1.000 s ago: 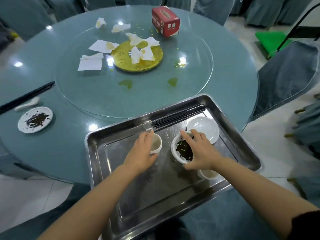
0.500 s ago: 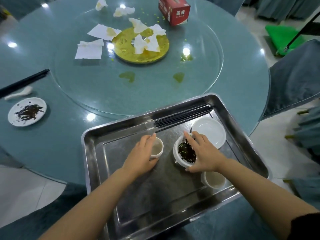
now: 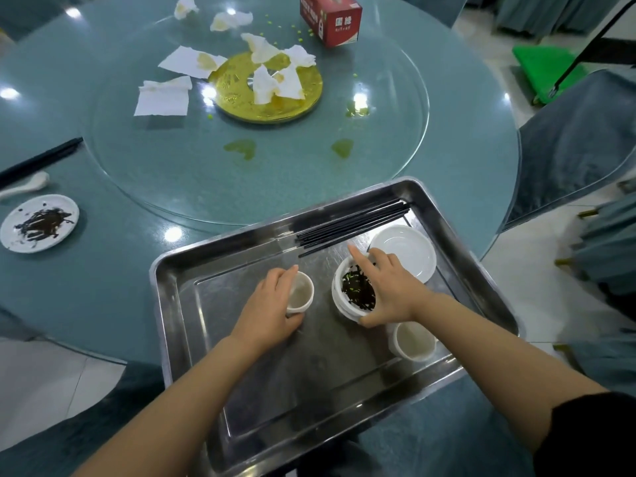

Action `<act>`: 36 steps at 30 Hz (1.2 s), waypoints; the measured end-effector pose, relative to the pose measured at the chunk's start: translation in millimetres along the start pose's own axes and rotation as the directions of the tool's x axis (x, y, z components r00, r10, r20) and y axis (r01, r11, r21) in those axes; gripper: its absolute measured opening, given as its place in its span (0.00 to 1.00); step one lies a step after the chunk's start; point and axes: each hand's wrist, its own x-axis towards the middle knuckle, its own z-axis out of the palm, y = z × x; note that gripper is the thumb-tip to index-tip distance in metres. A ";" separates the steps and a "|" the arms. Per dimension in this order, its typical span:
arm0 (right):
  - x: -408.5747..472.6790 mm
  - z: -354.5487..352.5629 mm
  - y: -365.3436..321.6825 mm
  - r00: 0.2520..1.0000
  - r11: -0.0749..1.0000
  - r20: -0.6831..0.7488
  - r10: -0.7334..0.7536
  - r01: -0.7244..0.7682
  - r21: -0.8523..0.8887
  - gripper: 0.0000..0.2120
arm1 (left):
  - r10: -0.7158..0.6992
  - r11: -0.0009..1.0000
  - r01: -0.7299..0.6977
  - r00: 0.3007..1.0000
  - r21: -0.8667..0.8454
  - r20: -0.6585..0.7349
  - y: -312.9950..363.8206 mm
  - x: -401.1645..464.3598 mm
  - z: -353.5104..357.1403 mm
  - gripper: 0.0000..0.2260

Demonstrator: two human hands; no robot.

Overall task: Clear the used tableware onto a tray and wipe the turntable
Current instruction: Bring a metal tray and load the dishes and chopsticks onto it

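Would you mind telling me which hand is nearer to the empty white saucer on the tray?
Right. The right hand grips the bowl directly beside the saucer, its knuckles almost at the rim. The left hand holds a cup farther left, beyond the bowl.

tray – shiny metal | turntable – clear glossy glass

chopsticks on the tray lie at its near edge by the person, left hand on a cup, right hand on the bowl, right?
Not quite. The head view shows the chopsticks at the tray's far edge, toward the turntable. The rest holds: left hand on a cup, right hand on the bowl.
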 end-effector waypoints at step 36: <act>-18.6 13.8 -12.8 1.000 0.994 -0.001 -0.008 0.007 -0.112 0.59 | 0.201 0.977 -0.197 0.978 0.081 -0.044 37.6 -61.6 7.5 0.27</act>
